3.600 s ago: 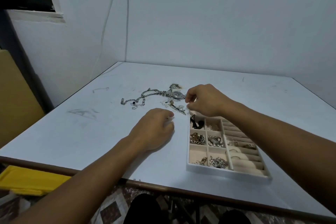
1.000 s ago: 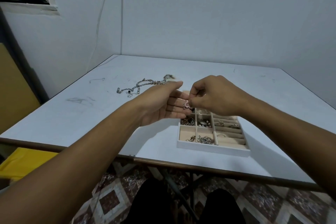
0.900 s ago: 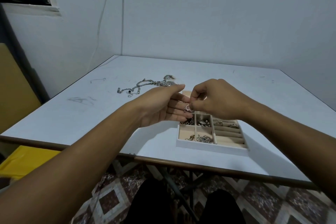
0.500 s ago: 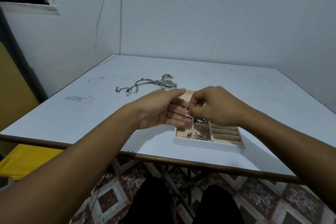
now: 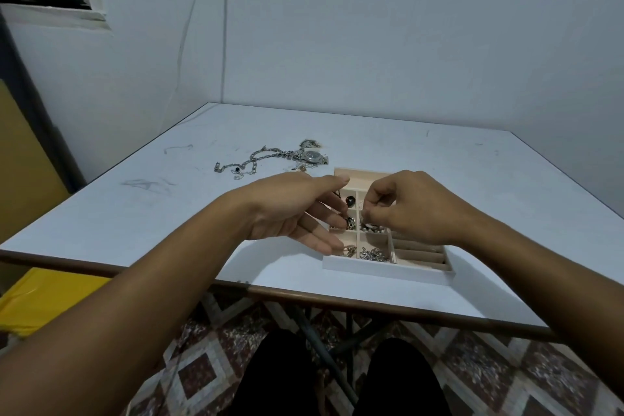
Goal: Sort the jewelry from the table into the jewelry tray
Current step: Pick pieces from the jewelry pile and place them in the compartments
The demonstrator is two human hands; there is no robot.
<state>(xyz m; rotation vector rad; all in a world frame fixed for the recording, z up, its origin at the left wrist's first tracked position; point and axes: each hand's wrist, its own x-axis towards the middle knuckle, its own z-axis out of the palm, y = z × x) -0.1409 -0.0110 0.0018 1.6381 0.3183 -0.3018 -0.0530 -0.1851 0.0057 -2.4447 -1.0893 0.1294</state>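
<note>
The white jewelry tray (image 5: 381,272) with beige compartments lies near the table's front edge and holds several silver pieces. My left hand (image 5: 297,209) hovers over the tray's left side, palm turned toward the right, fingers nearly straight, with a small jewelry piece (image 5: 349,221) resting on its fingertips. My right hand (image 5: 408,208) is just to its right over the tray, thumb and forefinger pinched on something tiny that I cannot make out. A silver chain (image 5: 251,162) and a wristwatch (image 5: 310,156) lie on the table behind the tray.
The white table (image 5: 439,172) stands in a corner, walls at the back and left. Its brown front edge (image 5: 371,306) is close to my legs. A yellow object (image 5: 40,297) sits low at the left, beside a tan board.
Both hands lifted from the table and came together over the tray. In the last second my right fingers drew slightly away from the left fingertips. The view shifted down.
</note>
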